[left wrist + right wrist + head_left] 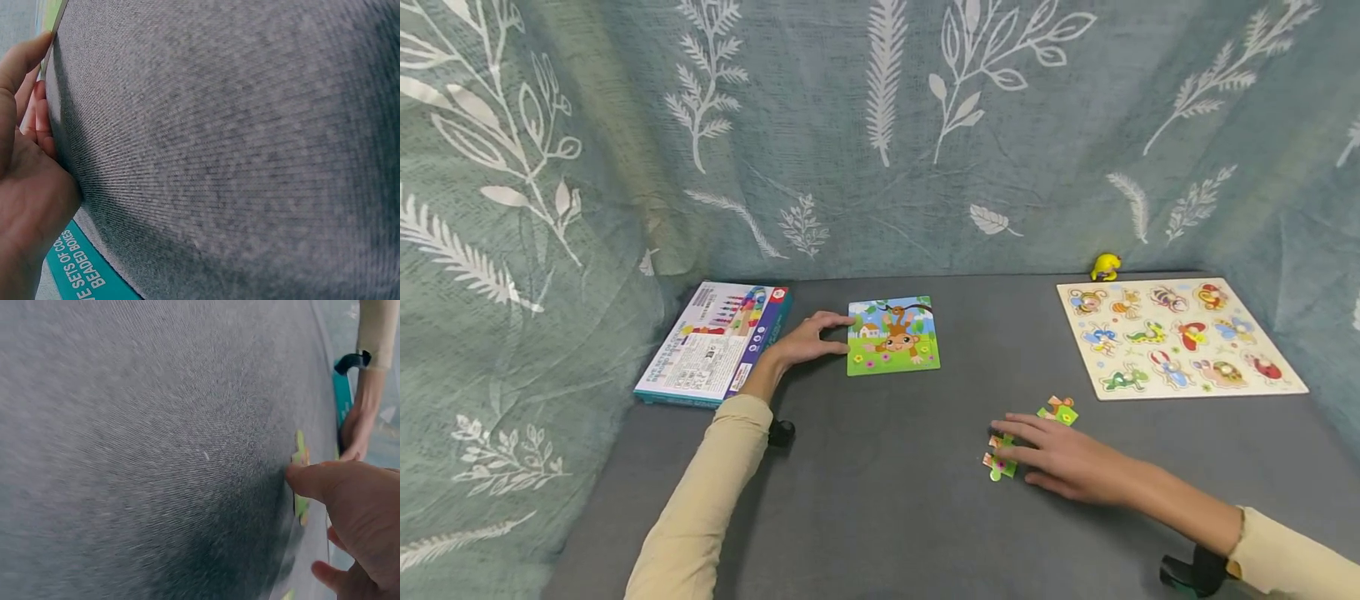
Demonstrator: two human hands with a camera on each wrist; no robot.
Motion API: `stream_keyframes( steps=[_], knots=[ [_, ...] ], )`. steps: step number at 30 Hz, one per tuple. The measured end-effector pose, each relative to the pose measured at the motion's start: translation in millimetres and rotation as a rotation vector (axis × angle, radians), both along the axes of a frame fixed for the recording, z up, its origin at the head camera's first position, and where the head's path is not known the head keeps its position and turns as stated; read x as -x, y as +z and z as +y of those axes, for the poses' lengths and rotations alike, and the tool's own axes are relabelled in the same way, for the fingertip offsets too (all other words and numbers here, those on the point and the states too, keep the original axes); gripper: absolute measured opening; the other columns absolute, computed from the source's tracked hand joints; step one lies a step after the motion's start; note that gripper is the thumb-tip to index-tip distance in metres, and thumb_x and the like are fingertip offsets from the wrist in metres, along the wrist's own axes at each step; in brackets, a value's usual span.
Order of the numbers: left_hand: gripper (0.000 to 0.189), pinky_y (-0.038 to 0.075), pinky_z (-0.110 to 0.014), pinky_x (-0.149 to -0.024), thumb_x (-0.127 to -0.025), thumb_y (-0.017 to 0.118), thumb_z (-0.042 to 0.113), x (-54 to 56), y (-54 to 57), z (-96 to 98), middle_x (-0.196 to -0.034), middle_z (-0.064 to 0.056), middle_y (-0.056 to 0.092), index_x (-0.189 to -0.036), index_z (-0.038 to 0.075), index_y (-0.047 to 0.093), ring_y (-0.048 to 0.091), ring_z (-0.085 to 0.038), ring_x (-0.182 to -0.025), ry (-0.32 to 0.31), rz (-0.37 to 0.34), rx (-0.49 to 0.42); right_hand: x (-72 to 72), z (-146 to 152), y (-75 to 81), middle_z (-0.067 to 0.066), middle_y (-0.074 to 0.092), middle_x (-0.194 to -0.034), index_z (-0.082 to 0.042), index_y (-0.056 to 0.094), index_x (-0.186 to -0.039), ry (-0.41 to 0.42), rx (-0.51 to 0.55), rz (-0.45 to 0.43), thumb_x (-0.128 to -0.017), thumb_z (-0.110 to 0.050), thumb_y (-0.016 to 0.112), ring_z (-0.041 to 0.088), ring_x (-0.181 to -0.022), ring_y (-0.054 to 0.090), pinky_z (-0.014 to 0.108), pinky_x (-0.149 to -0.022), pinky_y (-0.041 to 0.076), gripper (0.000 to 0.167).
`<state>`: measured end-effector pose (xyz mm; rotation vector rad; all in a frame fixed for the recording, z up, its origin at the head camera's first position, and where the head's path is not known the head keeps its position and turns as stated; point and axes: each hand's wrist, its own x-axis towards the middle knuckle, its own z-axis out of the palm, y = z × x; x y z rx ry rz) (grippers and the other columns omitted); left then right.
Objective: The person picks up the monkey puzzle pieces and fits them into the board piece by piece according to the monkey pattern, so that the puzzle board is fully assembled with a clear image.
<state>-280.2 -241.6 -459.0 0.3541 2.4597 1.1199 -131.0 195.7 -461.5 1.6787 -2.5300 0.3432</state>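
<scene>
Beside the left edge of a square monkey picture board (893, 336), my left hand (801, 342) rests with its fingertips and thumb right at that edge. The board lies flat and shows a monkey hanging from a branch. In the left wrist view the thumb (25, 59) meets the board's edge. My right hand (1063, 458) spreads over a green jigsaw piece (997, 471), its fingertips touching the piece and partly hiding it. Another green and orange jigsaw piece (1060, 410) lies just beyond the back of that hand.
A box (711, 346) with a teal side lies at the left, close to my left forearm. At the right is a wooden insect puzzle board (1180, 337), with a small yellow toy (1105, 267) behind it. A patterned cloth (850, 142) hangs behind the grey table (865, 483).
</scene>
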Motion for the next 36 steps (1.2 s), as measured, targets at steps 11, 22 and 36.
stream_keyframes(
  steps=[11, 22, 36],
  knots=[
    [0.058, 0.022, -0.061, -0.114, -0.093, 0.064, 0.020, 0.5, 2.0, -2.1, -0.152, -0.021, 0.027, -0.146, 0.009, 0.044, 0.020, -0.041, -0.143, 0.000, -0.015, 0.009, 14.0, -26.1, -3.1, 0.007, 0.062, -0.131, -0.016, 0.063, -0.128, 0.117, -0.018, 0.050, -0.089, -0.015, 0.068, 0.023, -0.116, 0.060, 0.038, -0.086, 0.054, 0.040],
    [0.057, 0.023, -0.061, -0.114, -0.092, 0.064, 0.020, 0.5, -1.2, -2.2, -0.152, -0.020, 0.028, -0.145, 0.009, 0.045, 0.021, -0.041, -0.143, -0.007, 0.002, 0.008, 23.9, -38.7, -3.8, -0.006, 0.058, -0.096, -0.020, 0.068, -0.115, 0.126, 0.024, 0.112, -0.084, -0.034, 0.074, 0.005, -0.079, 0.048, 0.018, -0.065, 0.043, 0.035],
    [0.059, 0.022, -0.061, -0.114, -0.093, 0.064, 0.022, -1.8, 2.2, -0.6, -0.153, -0.020, 0.026, -0.146, 0.010, 0.044, 0.019, -0.041, -0.144, 0.009, -0.022, 0.010, 21.9, -38.8, 2.6, -0.005, 0.060, -0.103, -0.014, 0.068, -0.119, 0.155, -0.054, 0.100, -0.082, -0.026, 0.076, 0.007, -0.084, 0.051, 0.021, -0.071, 0.047, 0.040]
  ],
)
